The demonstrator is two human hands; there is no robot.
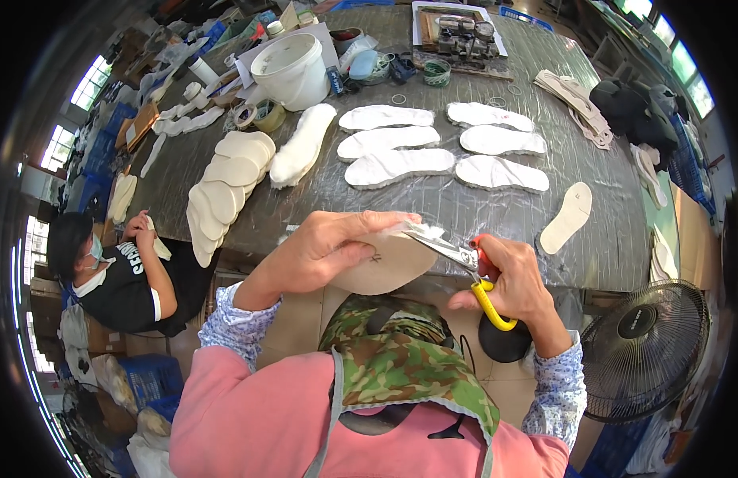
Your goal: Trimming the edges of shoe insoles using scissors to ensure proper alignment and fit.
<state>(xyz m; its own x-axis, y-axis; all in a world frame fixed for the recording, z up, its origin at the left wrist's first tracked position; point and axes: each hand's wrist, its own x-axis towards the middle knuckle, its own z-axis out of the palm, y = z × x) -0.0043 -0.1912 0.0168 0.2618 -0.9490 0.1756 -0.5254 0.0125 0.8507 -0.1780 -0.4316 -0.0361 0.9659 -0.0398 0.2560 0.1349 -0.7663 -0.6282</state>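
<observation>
Pinching a beige insole between thumb and fingers, the left hand holds it in front of the person, by the near edge of the dark table. The right hand grips the scissors by their red and yellow handles, and the blades are at the insole's white fluffy edge. On the table, one loose beige insole lies to the right, a beige pile to the left. Farther, white fluffy insoles lie in rows. Beyond them stand a white bucket and, farthest, a metal device.
</observation>
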